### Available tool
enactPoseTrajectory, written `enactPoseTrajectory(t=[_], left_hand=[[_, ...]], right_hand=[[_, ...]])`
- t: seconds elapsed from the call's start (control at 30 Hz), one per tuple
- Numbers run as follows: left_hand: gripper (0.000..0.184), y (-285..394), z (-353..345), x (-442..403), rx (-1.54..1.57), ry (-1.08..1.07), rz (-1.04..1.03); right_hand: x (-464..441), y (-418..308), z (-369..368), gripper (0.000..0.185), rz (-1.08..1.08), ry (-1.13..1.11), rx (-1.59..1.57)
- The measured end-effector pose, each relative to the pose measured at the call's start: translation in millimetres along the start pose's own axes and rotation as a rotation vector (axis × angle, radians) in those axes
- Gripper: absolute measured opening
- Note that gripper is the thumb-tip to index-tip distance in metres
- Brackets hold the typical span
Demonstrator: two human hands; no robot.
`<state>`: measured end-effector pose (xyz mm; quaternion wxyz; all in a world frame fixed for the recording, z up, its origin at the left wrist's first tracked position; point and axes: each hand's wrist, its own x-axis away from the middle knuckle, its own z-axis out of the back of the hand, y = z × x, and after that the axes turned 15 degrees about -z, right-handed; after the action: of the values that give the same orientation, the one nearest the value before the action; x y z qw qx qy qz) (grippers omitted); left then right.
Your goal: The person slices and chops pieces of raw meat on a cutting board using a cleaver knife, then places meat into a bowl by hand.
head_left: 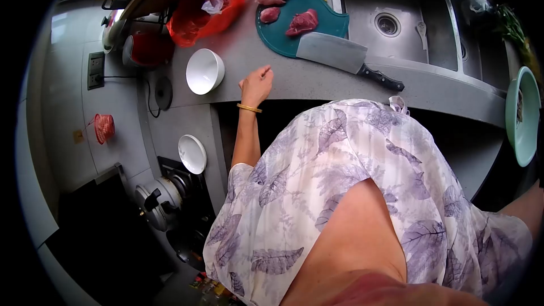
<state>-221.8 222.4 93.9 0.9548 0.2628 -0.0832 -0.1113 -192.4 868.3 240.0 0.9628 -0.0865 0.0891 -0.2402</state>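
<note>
My left hand (258,86), with a yellow bangle at its wrist, is at the counter's front edge, its fingers curled; whatever they may hold is too small to make out. A white bowl (205,72) stands just left of it. Beyond the hand, a green cutting board (317,8) carries raw meat pieces (303,22). A cleaver (334,50) rests partly on the board, its black handle over the counter towards the right. My right hand is out of view; only part of that arm shows at the far right edge.
A red plastic bag (190,20) lies at the back left. The sink (362,34) is at the back right, a pale green basin (524,116) at the far right. On the left are a white plate (192,154) and a pot (161,198).
</note>
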Motion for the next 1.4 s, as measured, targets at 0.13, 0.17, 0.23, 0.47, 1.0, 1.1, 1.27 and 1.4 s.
enactPoseTrajectory(t=[0.13,0.17,0.23,0.47,1.0,1.1,1.27,1.4], left_hand=[[0.038,-10.8,-3.5,-17.2,-0.014,-0.014,-0.024],[0.038,-13.2,-3.1,-18.5,-0.015,-0.012,-0.041],[0.038,-15.6,1.2,-24.5,-0.017,-0.013,-0.063],[0.037,-11.8,-2.8,-57.2,-0.024,-0.004,-0.168],[0.032,11.2,-42.3,-125.1,-0.061,0.114,-0.359],[0.039,-1.7,-53.6,-148.2,0.02,0.134,-0.354],[0.054,1.3,-81.0,-186.3,0.004,0.19,-0.548],[0.057,7.2,-93.0,-198.2,-0.068,0.012,-0.462]], right_hand=[[5.4,6.3,-3.3,0.036,-0.022,-0.015,0.022],[5.5,9.3,-2.1,0.036,-0.022,-0.02,0.022],[7.1,5.3,-5.3,0.036,-0.023,-0.02,0.031],[11.1,8.0,-11.2,0.036,-0.057,-0.015,0.039],[19.1,-36.8,-18.3,0.037,-0.013,0.013,-0.022],[19.0,-70.4,-6.8,0.037,0.061,0.048,-0.098],[26.3,-169.1,-16.7,0.037,0.354,-0.016,-0.339],[84.8,-208.1,-122.5,0.037,0.631,-0.357,-0.344]])
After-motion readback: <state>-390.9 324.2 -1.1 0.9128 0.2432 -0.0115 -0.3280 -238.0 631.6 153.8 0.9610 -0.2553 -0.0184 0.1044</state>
